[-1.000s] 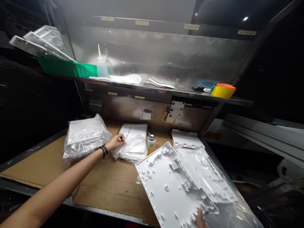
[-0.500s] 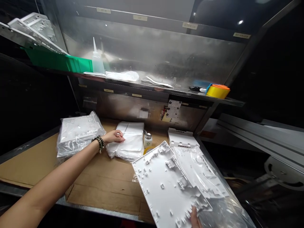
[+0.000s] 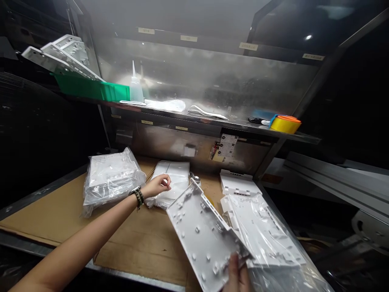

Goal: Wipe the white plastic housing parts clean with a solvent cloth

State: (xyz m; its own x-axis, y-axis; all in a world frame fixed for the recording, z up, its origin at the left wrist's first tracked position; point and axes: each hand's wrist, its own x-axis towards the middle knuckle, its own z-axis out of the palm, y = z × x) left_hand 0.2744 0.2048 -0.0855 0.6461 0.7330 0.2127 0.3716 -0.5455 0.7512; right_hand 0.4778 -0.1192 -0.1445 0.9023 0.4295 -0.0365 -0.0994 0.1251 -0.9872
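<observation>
My right hand [image 3: 237, 278] grips the lower right edge of a white plastic housing panel [image 3: 199, 231], thumb on its face. The panel is tilted, and its inner side shows clips, posts and a slotted edge. My left hand [image 3: 158, 185], with beaded bracelets at the wrist, is over a stack of white bags or sheets [image 3: 173, 168]. Its fingers are curled into a pinch; whether a thin bag is between them I cannot make out. Left of that hand lies a clear bag with white plastic parts [image 3: 112, 174]. On the right, more white panels [image 3: 261, 227] lie under clear plastic.
Cardboard [image 3: 136, 243] covers the bench. A metal-capped bottle [image 3: 196, 178] is partly hidden behind the panel. The shelf above holds a green bin [image 3: 94, 90] with white parts, a squeeze bottle [image 3: 136, 89] and a yellow-orange tape roll [image 3: 285, 124].
The panel has turned and tipped in my right hand, more of which now shows. My left hand's fingers have curled tighter over the stack. The whole view has shifted slightly.
</observation>
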